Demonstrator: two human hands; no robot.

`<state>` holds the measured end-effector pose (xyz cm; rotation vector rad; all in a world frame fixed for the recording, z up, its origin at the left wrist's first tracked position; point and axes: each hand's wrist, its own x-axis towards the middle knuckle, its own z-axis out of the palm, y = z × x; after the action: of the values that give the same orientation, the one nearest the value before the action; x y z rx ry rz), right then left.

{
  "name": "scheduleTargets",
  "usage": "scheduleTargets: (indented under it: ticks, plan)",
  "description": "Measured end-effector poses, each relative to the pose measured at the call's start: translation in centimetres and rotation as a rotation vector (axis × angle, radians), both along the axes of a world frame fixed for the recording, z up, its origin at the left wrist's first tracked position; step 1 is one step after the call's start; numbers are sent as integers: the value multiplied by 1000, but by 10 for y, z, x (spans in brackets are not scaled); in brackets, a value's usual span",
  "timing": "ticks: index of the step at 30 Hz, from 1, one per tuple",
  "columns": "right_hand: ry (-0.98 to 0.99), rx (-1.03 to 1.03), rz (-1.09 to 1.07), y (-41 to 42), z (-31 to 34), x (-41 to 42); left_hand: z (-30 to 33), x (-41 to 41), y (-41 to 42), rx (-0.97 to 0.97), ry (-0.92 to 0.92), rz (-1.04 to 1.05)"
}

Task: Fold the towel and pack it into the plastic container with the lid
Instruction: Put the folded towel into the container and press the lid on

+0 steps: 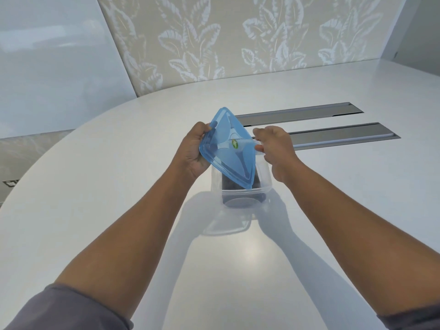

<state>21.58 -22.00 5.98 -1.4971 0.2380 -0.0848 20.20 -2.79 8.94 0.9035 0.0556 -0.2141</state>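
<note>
lid (229,146): blue, see-through, held tilted above the container, its low corner dipping toward the near rim at about 6 o'clock; a small green sticker sits near its middle.
left hand (194,151): fingers curled round the lid's edge at 9 o'clock, thumb on top, a firm hold.
right hand (276,151): pinches the lid's corner at 3 o'clock between thumb and fingers.
container (240,189): clear plastic, standing on the table right under the lid, mouth not yet covered.
towel (238,186): dark, folded, down inside the container; only a part shows past the lid and through the clear wall.
table (119,186): white, glossy, with a curved edge sweeping from 8 o'clock up to 12; wide bare surface all round the container, most of it toward 6 o'clock.
slots (333,136): two long grey metal channels set into the top at 1 to 2 o'clock, near the right hand but apart from the container.
hard to make out: the container's far rim is behind the lid; the left fingertips are behind the lid; both sleeves (71,310) are cut off at the bottom.
</note>
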Motion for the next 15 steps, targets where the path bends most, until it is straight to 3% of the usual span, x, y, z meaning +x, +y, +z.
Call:
scheduleTargets:
  ticks: [3,7,15]
  plan:
    - [-9,-128,-73,-7,-8,7,-3,4,3,-57,-17,31]
    - [91,-133,15,-3,-12,9,-7,6,3,-64,-21,49]
    - [162,91,-49,-9,-10,14,-20,10,8,-40,8,46]
